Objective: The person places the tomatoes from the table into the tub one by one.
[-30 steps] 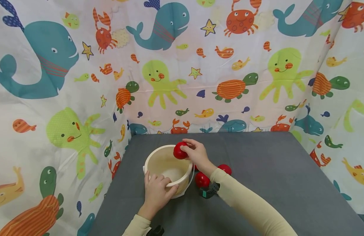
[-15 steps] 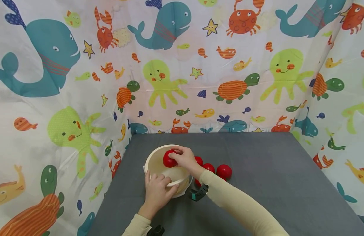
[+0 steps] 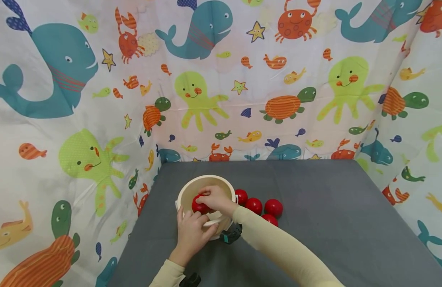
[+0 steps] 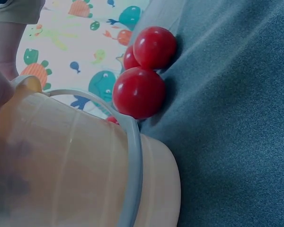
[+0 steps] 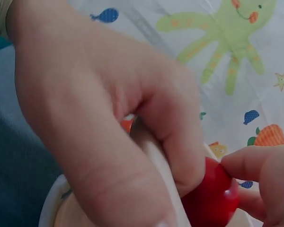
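My left hand (image 3: 194, 233) grips the near rim of a cream-coloured bucket (image 3: 186, 193), thumb outside and fingers over the edge. Inside the bucket's mouth, my right hand (image 3: 220, 199) holds a glossy red ball (image 3: 199, 205) between thumb and fingers, close to the left fingers. From the right wrist view, the left hand (image 5: 109, 109) fills the foreground on the rim, and the held red ball (image 5: 210, 198) shows beyond it with the right fingers (image 5: 274, 179) against it. In the left wrist view the bucket's outer wall (image 4: 61, 161) and its handle (image 4: 135, 165) appear.
Several more red balls (image 3: 254, 205) sit on the grey table (image 3: 314, 223) just right of the bucket, partly behind the right sleeve (image 3: 274, 243). A white curtain printed with sea animals (image 3: 224, 99) stands around the back and sides.
My right hand has moved left and down with the red ball, from above the bucket's right rim to inside its mouth. The left hand keeps its grip on the rim.
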The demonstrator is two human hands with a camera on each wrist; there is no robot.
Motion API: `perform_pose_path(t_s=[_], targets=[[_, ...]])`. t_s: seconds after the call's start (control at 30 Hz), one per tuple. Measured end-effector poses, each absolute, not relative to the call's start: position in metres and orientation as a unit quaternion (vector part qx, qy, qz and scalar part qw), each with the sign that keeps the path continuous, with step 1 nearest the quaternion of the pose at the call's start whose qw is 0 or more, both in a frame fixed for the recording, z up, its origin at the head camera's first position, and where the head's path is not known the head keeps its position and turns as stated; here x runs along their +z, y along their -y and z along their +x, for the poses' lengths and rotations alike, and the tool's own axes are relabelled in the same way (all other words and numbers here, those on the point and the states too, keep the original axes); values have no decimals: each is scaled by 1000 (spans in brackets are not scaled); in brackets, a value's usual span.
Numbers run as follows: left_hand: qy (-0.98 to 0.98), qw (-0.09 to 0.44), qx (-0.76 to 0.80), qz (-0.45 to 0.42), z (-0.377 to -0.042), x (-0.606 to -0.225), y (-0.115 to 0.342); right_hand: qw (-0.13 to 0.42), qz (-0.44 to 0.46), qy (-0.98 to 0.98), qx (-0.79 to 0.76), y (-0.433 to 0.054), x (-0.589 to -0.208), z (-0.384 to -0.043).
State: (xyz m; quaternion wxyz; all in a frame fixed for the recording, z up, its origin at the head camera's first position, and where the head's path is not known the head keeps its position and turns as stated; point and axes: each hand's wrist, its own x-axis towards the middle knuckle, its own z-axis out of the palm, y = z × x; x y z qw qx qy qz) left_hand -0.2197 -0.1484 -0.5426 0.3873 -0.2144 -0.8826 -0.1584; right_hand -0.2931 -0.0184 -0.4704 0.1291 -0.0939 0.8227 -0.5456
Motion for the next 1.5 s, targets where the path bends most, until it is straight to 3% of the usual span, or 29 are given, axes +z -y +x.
perform_pose_path(t_s=[0.6, 1.5], targets=[[881, 388, -155, -221, -221, -541, 144, 164, -105, -830, -523, 14, -475, -297], [888, 375, -154, -220, -222, -543, 146, 136, -90, -800, -577, -1, -466, -297]])
